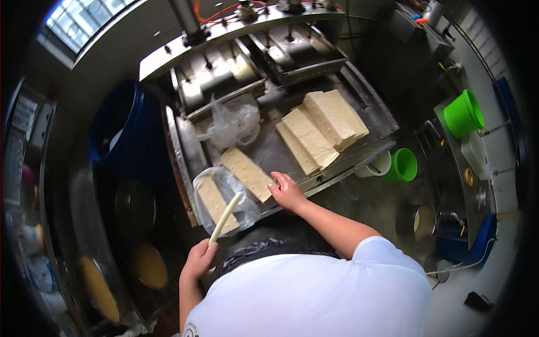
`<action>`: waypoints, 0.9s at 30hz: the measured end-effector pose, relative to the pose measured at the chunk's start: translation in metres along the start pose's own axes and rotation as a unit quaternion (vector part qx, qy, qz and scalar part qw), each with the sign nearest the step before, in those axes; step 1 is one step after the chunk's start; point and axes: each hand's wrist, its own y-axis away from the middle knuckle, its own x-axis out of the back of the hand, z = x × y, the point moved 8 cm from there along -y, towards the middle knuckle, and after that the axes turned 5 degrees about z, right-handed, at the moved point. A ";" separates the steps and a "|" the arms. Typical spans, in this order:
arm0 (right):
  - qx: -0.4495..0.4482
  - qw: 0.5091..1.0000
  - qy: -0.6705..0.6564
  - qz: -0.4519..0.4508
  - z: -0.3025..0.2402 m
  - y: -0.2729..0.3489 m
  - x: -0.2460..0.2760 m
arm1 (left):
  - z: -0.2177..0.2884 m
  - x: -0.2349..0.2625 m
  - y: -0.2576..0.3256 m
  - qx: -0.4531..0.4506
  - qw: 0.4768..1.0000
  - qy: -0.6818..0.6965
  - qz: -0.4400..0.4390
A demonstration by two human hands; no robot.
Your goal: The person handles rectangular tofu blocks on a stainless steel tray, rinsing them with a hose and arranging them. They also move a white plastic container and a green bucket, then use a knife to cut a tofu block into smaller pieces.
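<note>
My left hand (199, 259), closed, grips a long, pale yellowish stick-like tool (225, 214). Its far end crosses above a beige slab, apparently pressed tofu (210, 196), lying in a clear plastic bag (245, 210). Beside the bag, a second tofu slab (245, 171) rests bare on the metal table (275, 154). At that slab's near right corner is my right hand (287, 192), fingers apart and bent, the fingertips at its edge. Further right lies a stack of several similar slabs (323, 126), partly overlapping.
A crumpled clear bag (233, 121) lies behind the slabs. Metal press plates (216, 76) stand at the table's back. A blue barrel (120, 126) is to the left; green buckets (403, 164) are to the right. Round containers of tan material (150, 265) stand low at left.
</note>
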 end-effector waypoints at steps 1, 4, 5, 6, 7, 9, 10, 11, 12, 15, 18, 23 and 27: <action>0.062 0.996 0.069 0.009 -0.009 0.011 -0.006 | 0.011 0.000 -0.003 0.001 0.999 -0.016 -0.034; 0.033 0.954 0.273 -0.122 -0.048 0.013 -0.038 | 0.030 0.012 0.002 -0.032 0.996 -0.030 -0.082; 0.044 0.951 0.285 -0.109 -0.050 0.001 -0.054 | 0.030 0.014 0.001 -0.032 0.994 -0.024 -0.103; 0.054 0.949 0.297 -0.094 -0.046 -0.024 -0.078 | 0.021 0.020 -0.003 0.005 0.994 0.016 -0.104; 0.062 0.946 0.306 -0.084 -0.050 -0.044 -0.100 | 0.014 0.030 -0.009 -0.012 0.998 -0.010 -0.066; 0.085 0.909 0.401 -0.076 -0.079 -0.085 -0.123 | 0.023 0.048 -0.015 -0.074 0.997 -0.023 0.026; 0.067 0.908 0.402 -0.099 -0.089 -0.106 -0.132 | 0.027 0.057 -0.016 -0.070 0.995 -0.034 0.070; 0.045 0.907 0.402 -0.119 -0.096 -0.120 -0.137 | 0.027 0.061 -0.020 -0.072 0.994 -0.025 0.078; 0.036 0.911 0.389 -0.134 -0.102 -0.124 -0.139 | 0.023 0.065 -0.022 -0.075 0.993 -0.017 0.084; 0.047 0.919 0.371 -0.127 -0.104 -0.120 -0.131 | 0.012 0.065 -0.025 -0.111 0.992 -0.016 0.063; 0.100 0.923 0.370 -0.006 -0.072 -0.072 -0.108 | -0.023 0.050 -0.033 -0.100 0.995 -0.012 -0.011; -0.033 0.939 0.343 -0.023 -0.040 0.044 -0.041 | -0.008 0.030 -0.042 -0.111 0.990 -0.031 -0.078; -0.149 0.983 0.081 0.075 0.002 0.069 -0.034 | 0.018 0.017 -0.047 -0.104 0.984 -0.057 -0.136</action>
